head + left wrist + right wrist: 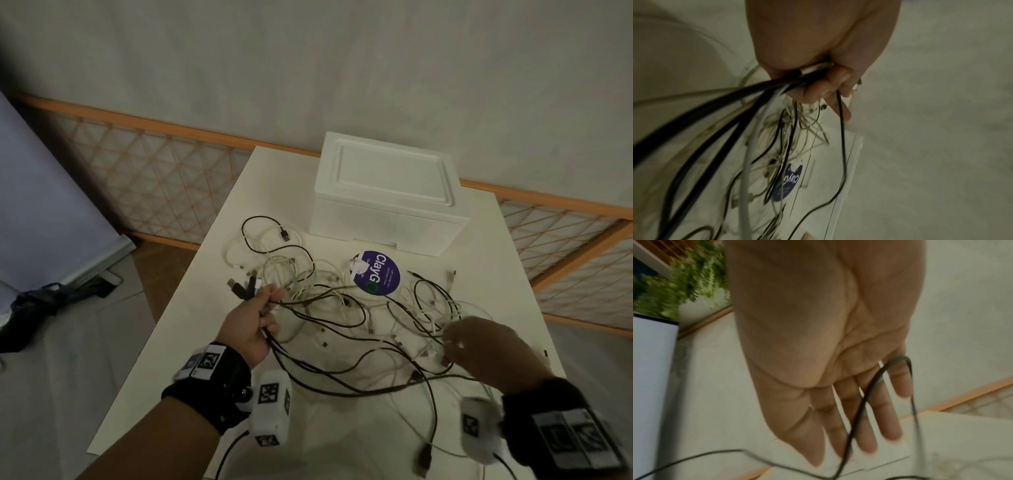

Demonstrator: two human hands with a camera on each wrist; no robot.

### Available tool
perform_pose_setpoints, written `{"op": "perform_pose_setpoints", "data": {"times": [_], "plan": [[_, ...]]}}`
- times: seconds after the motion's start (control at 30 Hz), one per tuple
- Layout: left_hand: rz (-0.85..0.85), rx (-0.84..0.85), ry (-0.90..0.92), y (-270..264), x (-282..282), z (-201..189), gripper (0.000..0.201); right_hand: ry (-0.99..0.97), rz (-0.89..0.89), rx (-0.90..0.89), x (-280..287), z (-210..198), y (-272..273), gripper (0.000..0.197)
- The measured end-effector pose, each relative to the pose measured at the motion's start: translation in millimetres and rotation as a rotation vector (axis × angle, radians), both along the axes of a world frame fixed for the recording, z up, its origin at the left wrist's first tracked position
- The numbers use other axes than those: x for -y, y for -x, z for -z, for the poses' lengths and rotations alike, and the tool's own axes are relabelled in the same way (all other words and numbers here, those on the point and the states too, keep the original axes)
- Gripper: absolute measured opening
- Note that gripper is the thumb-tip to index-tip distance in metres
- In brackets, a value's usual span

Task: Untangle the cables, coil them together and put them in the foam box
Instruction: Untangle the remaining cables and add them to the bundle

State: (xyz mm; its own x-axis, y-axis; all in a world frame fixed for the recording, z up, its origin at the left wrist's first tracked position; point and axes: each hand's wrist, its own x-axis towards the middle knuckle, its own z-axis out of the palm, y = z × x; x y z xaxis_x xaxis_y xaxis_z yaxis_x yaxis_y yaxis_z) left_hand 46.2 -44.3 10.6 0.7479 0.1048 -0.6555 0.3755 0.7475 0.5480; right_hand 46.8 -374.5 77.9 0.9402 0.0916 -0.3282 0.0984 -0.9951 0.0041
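Note:
A tangle of black and white cables [329,308] sprawls over the white table [191,308]. My left hand [263,315] grips a bundle of cable ends, with several USB plugs [239,289] sticking out past the thumb; in the left wrist view the fingers [826,87] curl round black and white strands [777,146]. My right hand [479,346] hovers over the right side of the tangle. Its fingers [867,426] are straight and spread, and a black cable [873,386] loops over the little finger. The white foam box [387,195] stands at the table's far side with its lid on.
A round purple ClayGo sticker [376,272] lies between the box and the cables. Behind the table runs an orange lattice fence [154,181]. A pale board [44,212] and a dark bag [37,305] are on the floor to the left. One black cable end [424,459] hangs over the near edge.

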Motion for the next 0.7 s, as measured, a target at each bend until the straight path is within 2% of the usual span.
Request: {"op": "perform_pose_setpoints", "data": {"times": [0.1,0.2,0.27,0.33,0.43,0.5,0.6,0.7], "plan": [[0.151,0.084,-0.080,4,21,-11,0.019,-0.265,-0.191,0.178,-51,1,0,0.053],[0.253,0.172,-0.171,8,34,-20,0.020,-0.510,-0.281,0.079,-114,-13,6,0.045],[0.275,0.213,-0.184,10,37,-26,0.020,-0.595,-0.285,0.040,-142,-8,7,0.040],[0.271,0.234,-0.163,12,35,-28,0.023,-0.613,-0.264,0.036,-154,0,5,0.029],[0.257,0.262,-0.149,14,30,-29,0.039,-0.584,-0.317,0.008,-161,12,3,0.011],[0.241,0.285,-0.148,16,29,-29,0.040,-0.656,-0.325,0.005,-167,13,4,0.007],[0.174,0.326,-0.093,16,32,-31,0.032,-0.715,-0.290,0.059,-175,12,7,0.014],[0.187,0.353,-0.109,19,35,-34,0.017,-0.703,-0.258,0.064,-177,9,6,0.024]]}}
